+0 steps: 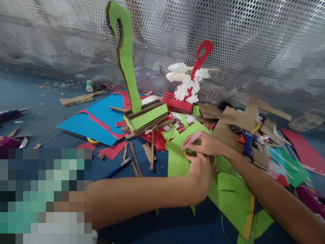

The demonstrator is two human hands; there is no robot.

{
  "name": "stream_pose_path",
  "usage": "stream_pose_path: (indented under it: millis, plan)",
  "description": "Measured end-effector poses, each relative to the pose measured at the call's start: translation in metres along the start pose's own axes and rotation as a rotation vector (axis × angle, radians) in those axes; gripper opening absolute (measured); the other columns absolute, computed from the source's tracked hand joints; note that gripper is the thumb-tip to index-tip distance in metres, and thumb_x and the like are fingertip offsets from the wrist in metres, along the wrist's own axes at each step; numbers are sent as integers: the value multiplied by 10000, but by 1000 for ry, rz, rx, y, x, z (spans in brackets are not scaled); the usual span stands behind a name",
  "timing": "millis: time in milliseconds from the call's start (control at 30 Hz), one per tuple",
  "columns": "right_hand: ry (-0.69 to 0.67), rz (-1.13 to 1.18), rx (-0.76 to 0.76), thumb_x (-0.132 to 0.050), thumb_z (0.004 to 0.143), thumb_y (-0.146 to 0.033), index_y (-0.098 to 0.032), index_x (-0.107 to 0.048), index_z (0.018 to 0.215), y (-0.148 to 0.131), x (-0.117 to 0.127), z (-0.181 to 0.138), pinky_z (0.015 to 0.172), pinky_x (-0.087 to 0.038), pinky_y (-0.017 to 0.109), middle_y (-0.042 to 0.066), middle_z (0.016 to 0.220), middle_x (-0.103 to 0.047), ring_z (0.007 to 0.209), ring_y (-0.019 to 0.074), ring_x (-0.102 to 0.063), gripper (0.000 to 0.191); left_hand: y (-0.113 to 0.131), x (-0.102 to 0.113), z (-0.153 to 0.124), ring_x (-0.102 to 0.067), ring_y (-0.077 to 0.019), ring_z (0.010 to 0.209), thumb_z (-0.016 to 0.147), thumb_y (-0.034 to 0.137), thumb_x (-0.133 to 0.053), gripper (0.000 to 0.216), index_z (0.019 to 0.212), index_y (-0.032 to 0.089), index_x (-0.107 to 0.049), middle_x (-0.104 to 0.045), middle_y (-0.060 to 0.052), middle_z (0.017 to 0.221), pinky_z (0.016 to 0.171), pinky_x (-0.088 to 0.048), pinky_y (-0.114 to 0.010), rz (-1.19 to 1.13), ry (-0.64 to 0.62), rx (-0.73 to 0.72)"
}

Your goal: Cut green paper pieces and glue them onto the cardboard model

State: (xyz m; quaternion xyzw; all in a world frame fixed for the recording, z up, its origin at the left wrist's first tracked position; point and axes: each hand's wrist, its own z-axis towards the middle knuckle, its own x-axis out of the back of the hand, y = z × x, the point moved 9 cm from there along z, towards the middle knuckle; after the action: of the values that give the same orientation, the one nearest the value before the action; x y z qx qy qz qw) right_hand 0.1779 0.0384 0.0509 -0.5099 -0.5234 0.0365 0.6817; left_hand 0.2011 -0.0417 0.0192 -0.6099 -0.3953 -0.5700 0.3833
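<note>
My right hand (pixel 207 144) is closed round a pink pen (pixel 191 141), its tip touching a light green paper sheet (pixel 177 159). My left hand (pixel 200 176) comes in from the left and presses down on the same green sheet, fingers curled over it. Behind them stands a tall green cardboard swan shape (pixel 127 57) on a green-faced box base (pixel 146 117). Farther back a red swan shape (pixel 200 62) with white tissue tufts (pixel 189 88) stands on a red base (pixel 176 101).
A blue glue gun (pixel 245 137) lies on brown cardboard (pixel 236 120) to the right. Blue paper (pixel 93 118), red scraps (pixel 113 150), cardboard strips (pixel 134 157) and a blue knife (pixel 116 167) litter the blue floor. A perforated metal wall (pixel 241 40) closes the back. A glue bottle (pixel 89 85) stands far left.
</note>
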Motion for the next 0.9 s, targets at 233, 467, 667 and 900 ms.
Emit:
stream_pose_path:
  millis: [233,467,667,900]
  plan:
    - [-40,20,2,-689,935,-332,-241,-840,973,-1,-4,0,897,-579,318,24,1033,-837,966,222,-774,180,0,5,-4,-656,-428,1266,1067,444,-532,609,1588,128,-520,-695,-256,1363,939,-631,-617,43,20,-22]
    - [-5,21,-8,-686,931,-321,-252,-842,992,0,0,1,900,-586,326,16,1026,-839,977,223,-778,181,1,1,-2,-632,-433,1305,1069,416,-530,556,1576,191,-549,-672,-222,1426,961,-622,-636,24,-1,-29]
    - [-19,49,0,-701,923,-323,-258,-854,967,1,-1,0,914,-591,319,16,1038,-840,985,219,-781,172,1,1,-1,-629,-444,1303,1078,423,-505,584,1594,150,-517,-644,-244,1459,969,-612,-646,-9,-32,-32]
    - [-51,54,8,-712,915,-304,-276,-864,950,-2,-4,0,920,-586,307,6,1049,-839,989,209,-779,159,-1,-2,1,-642,-460,1283,1084,410,-487,591,1614,150,-490,-654,-258,1438,990,-589,-676,-48,-59,-30]
